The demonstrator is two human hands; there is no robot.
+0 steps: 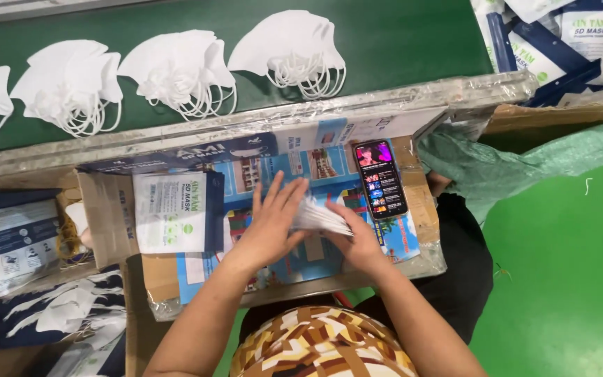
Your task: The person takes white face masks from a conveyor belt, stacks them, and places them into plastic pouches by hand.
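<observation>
Stack of white face masks (321, 215): thin, flat, folded, edges fanned slightly, pressed between both hands just left of the phone (380, 179) on the bench (413, 202). Left hand (271, 227) laid flat over the stack's near side, fingers spread; right hand (359, 241) cupped under it, gripping. Left of the phone, beyond the hands, a white and blue mask packet (176, 211). Above the phone, on the green belt (399, 42), four loose white mask bundles (179, 70) in a row.

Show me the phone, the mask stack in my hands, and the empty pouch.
phone (380, 179), head view, middle of its lit screen
mask stack (321, 216), head view, its white edge between the hands
pouch (174, 211), head view, its white front
</observation>
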